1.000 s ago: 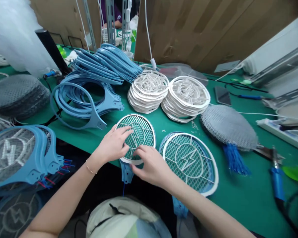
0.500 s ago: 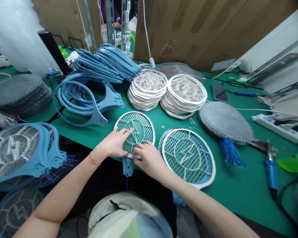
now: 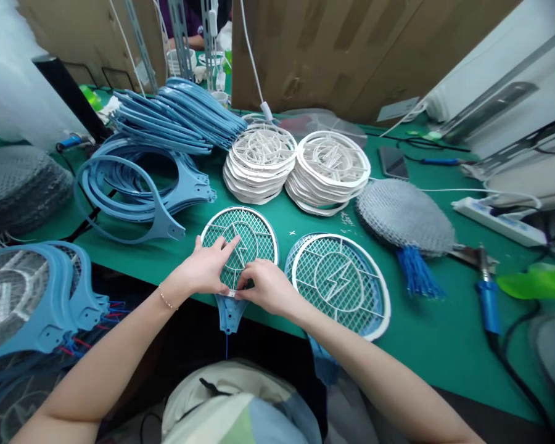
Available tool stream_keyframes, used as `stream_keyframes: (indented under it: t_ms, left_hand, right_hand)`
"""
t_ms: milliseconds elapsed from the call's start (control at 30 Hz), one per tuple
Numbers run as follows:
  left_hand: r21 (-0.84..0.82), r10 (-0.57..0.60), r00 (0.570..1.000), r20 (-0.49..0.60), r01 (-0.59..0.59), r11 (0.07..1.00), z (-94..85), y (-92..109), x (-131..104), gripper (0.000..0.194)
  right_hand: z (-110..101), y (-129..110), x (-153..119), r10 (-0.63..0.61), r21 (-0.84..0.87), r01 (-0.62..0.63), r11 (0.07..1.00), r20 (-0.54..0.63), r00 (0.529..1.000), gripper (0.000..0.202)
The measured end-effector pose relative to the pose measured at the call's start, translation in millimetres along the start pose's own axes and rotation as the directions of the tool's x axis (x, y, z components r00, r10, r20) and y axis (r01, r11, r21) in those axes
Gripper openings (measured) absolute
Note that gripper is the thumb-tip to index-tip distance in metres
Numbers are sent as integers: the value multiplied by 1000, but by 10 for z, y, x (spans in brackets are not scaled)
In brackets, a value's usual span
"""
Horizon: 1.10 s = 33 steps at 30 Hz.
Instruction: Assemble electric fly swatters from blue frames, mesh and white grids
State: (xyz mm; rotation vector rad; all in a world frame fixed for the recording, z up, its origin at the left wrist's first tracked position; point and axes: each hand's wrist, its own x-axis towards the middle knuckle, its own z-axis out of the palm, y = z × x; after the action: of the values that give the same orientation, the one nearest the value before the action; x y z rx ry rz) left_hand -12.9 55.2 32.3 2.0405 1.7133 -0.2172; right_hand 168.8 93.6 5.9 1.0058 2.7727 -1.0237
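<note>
In front of me at the table's edge lies a mosquito racket head: a white plastic frame (image 3: 274,237) with a lightning emblem over metal mesh, set on a blue racket frame (image 3: 230,313). A blue wire hangs from its neck. My left hand (image 3: 202,269) rests on the mesh with its fingers spread, the thumb at the frame's lower rim. Close beside it, my right hand (image 3: 269,287) has its fingers curled and pinches that lower rim near the neck. To the right, another racket head (image 3: 342,282) lies partly beneath my right forearm.
Stacked blue frames (image 3: 185,179) and piles of white frames (image 3: 259,163) stand behind. Mesh discs with blue wires (image 3: 404,216), a soldering iron (image 3: 489,302), a power strip (image 3: 499,221) and a phone (image 3: 393,162) lie right. Assembled rackets (image 3: 41,308) are stacked at left.
The whole view has shifted, so things sit further left. My right fingers have curled in tighter at the lower rim; my left hand stays spread on the mesh.
</note>
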Motion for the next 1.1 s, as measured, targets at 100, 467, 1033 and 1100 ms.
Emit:
stream_keyframes:
  t_ms: [100,467,1033,1100]
  left_hand:
    - [29,18,1000,-14,-17,999,19,17,10,121]
    - [102,-31,989,-143,46,994,57,47,-161,113]
    - [194,454,850,-268,-414,889,122,1320,1437,61]
    - [169,461,837,-296,-429,887,115,1298,1436,61]
  right_hand:
    - [15,-45,-30,13,-65,-15,998,-28,1000,11]
    - [-322,134,-254,14,21,-9,1000,-254,967,22]
    - [-965,1883,-737,354,-95,-446,890,-471,808,24]
    - [-992,1874,-712,317,-115,-409,905,-456,831,25]
